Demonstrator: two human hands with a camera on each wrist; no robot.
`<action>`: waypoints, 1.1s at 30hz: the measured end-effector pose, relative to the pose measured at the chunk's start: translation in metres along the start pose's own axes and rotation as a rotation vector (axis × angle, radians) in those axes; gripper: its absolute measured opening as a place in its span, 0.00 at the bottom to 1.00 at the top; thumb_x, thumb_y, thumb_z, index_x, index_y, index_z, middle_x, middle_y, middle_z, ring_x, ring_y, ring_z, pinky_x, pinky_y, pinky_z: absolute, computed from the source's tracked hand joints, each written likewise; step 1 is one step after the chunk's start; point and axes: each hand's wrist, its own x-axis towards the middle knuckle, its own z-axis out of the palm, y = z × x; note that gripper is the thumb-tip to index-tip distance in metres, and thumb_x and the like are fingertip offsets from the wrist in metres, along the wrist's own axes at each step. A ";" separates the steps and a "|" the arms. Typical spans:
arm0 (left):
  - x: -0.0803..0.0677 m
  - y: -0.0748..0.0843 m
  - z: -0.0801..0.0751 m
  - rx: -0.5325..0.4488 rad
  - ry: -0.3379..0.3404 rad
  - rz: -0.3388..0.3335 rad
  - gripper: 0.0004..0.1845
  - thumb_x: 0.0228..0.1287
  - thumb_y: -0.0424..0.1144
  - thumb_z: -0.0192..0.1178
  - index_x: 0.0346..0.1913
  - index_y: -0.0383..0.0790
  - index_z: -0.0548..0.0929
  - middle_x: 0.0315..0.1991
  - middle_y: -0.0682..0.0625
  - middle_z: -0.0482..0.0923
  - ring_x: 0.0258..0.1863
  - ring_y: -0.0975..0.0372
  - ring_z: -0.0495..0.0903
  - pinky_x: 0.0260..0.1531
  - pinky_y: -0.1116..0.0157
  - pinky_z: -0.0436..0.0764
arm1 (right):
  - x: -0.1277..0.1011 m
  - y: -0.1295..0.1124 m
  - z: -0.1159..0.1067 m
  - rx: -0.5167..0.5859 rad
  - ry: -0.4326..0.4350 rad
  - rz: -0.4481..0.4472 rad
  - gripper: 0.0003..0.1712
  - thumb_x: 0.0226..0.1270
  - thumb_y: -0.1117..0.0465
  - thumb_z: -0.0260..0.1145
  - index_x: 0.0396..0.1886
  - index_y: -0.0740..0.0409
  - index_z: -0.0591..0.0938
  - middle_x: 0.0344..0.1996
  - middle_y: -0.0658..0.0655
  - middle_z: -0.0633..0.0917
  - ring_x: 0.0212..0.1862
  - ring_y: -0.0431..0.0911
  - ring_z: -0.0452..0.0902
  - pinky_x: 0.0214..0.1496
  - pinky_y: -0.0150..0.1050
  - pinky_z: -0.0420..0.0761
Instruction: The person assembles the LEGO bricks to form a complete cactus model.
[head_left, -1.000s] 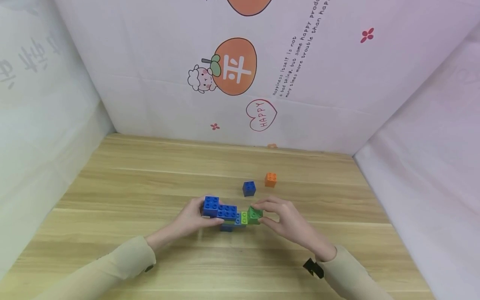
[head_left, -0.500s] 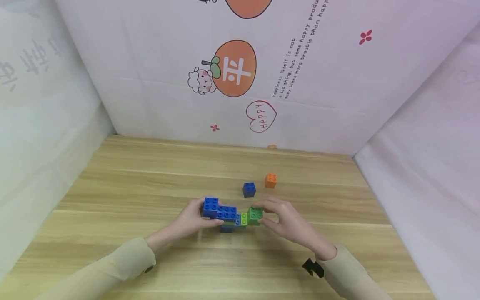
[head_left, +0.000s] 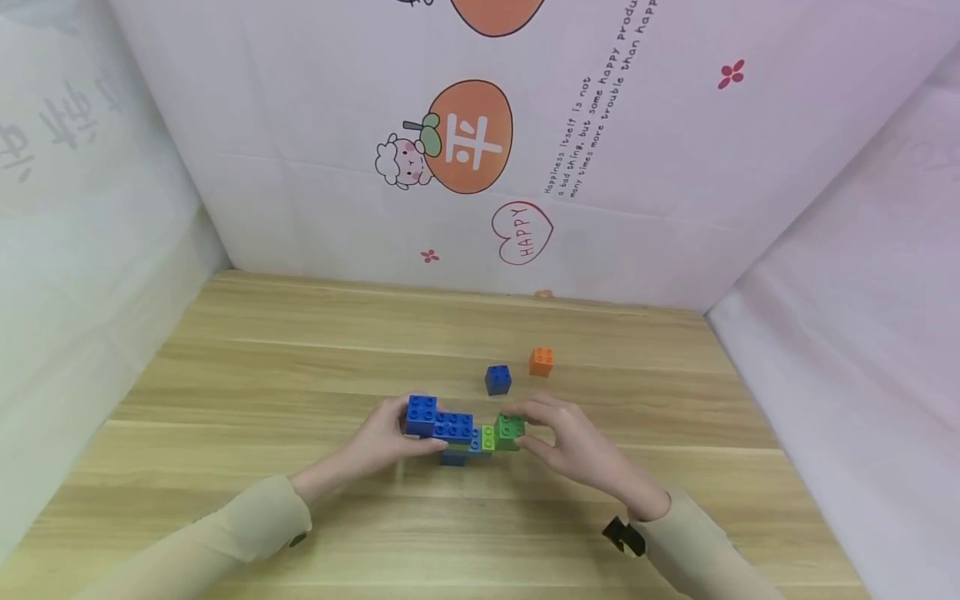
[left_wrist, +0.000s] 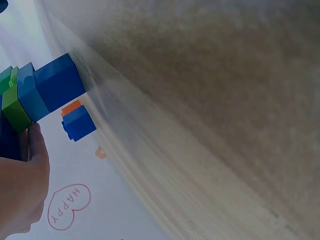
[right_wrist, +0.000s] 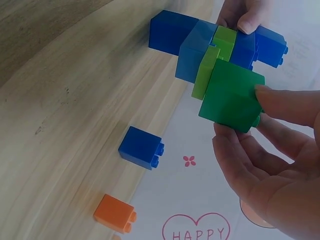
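My left hand grips the left end of a joined group of toy building bricks, thumb along the near side. That group has a dark blue square brick on top at the left, beside a longer blue brick. Under these are a medium blue brick, a lime brick and another dark blue brick at the bottom. My right hand pinches a green brick between thumb and fingers, at the group's right end against the lime brick. In the left wrist view, the left hand partly covers the group.
A loose blue brick stands on the wooden table beyond the hands, with an orange brick behind it to the right. Printed white cloth rises at the table's back edge and both sides.
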 end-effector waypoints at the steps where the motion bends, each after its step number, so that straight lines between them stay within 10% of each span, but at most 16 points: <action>1: 0.000 0.000 0.000 0.000 0.001 -0.001 0.25 0.58 0.40 0.72 0.56 0.35 0.79 0.53 0.39 0.84 0.53 0.51 0.84 0.54 0.61 0.85 | 0.000 0.000 0.000 -0.003 0.002 -0.002 0.23 0.61 0.69 0.70 0.57 0.62 0.81 0.54 0.62 0.85 0.55 0.54 0.84 0.55 0.47 0.86; 33: 0.000 0.004 0.000 0.024 0.010 -0.016 0.25 0.57 0.40 0.72 0.56 0.35 0.79 0.53 0.39 0.84 0.53 0.50 0.84 0.54 0.59 0.85 | -0.002 0.007 -0.001 0.021 0.030 -0.015 0.24 0.57 0.68 0.73 0.55 0.57 0.81 0.50 0.55 0.87 0.50 0.47 0.85 0.52 0.41 0.88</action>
